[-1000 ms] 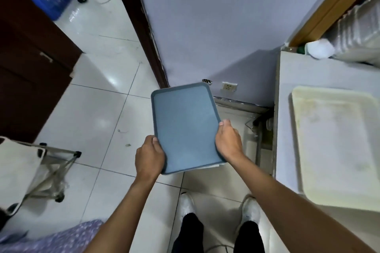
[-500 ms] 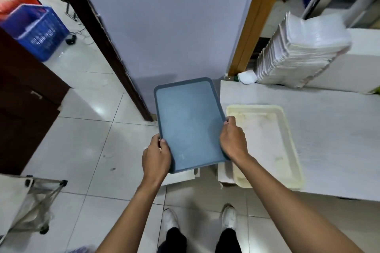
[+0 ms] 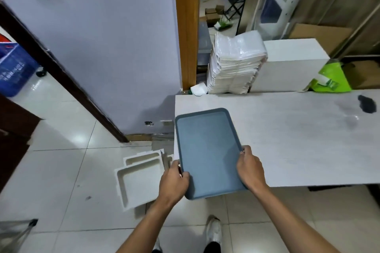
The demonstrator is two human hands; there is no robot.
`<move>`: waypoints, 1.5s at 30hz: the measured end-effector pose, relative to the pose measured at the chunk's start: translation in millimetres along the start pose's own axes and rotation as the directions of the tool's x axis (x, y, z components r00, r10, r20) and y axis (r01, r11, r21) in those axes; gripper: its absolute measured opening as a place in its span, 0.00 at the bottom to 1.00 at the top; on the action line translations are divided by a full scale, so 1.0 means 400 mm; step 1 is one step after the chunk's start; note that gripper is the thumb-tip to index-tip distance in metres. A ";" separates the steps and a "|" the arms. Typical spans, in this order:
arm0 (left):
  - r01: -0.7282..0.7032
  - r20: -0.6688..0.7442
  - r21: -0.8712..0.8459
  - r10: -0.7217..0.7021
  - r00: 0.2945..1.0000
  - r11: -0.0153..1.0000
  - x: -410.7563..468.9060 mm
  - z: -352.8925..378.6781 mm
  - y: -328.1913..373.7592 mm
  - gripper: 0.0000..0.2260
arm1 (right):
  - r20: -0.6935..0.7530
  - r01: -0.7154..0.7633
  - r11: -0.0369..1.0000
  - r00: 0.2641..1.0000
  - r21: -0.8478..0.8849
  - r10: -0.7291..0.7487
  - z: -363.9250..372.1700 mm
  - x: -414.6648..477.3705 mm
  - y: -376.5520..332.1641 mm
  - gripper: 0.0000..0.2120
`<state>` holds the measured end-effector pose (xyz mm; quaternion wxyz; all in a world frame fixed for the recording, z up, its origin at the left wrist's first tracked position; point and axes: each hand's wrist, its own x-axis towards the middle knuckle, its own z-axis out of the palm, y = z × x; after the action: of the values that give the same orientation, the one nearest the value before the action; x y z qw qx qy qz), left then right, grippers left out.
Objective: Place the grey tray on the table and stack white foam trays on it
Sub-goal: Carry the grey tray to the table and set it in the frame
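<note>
pale wood-grain desk (image 3: 298, 139): a flat blue-grey plastic tray (image 3: 207, 150) overhangs its near edge, left hand (image 3: 174, 181) and right hand (image 3: 250, 168) fingers clamped on it; released here, it could tip off.

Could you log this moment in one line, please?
grey tray | in left hand, right hand | partly over table | foam trays on floor

The grey tray (image 3: 207, 150) is plain slate blue-grey. The counter (image 3: 298, 139) is whitish with faint grey streaks and a black smudge (image 3: 367, 103) at its far right. Left of the counter, cream-white foam trays (image 3: 139, 183); behind it, a white stack (image 3: 234, 65) and a bright green bag (image 3: 331, 78).
</note>
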<state>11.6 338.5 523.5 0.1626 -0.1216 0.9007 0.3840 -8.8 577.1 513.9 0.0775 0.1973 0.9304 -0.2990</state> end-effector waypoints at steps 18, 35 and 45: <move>0.097 0.106 0.207 -0.121 0.987 0.974 -0.006 0.115 0.045 0.16 | 0.088 -0.037 0.999 0.995 0.014 0.036 0.037 0.052 0.113 0.10; 0.019 0.187 0.281 -0.074 0.979 0.960 0.102 0.104 0.019 0.20 | 0.196 -0.050 0.997 0.979 -0.050 0.059 0.069 0.066 0.155 0.24; -0.028 0.171 0.344 -0.033 0.985 0.939 0.180 0.093 0.016 0.23 | 0.176 -0.051 0.998 0.983 -0.047 0.058 0.083 0.101 0.150 0.25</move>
<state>-49.1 363.3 475.5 0.2600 -0.0585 0.9362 0.2292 -19.8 615.0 445.0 0.1721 0.1936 0.9202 -0.2935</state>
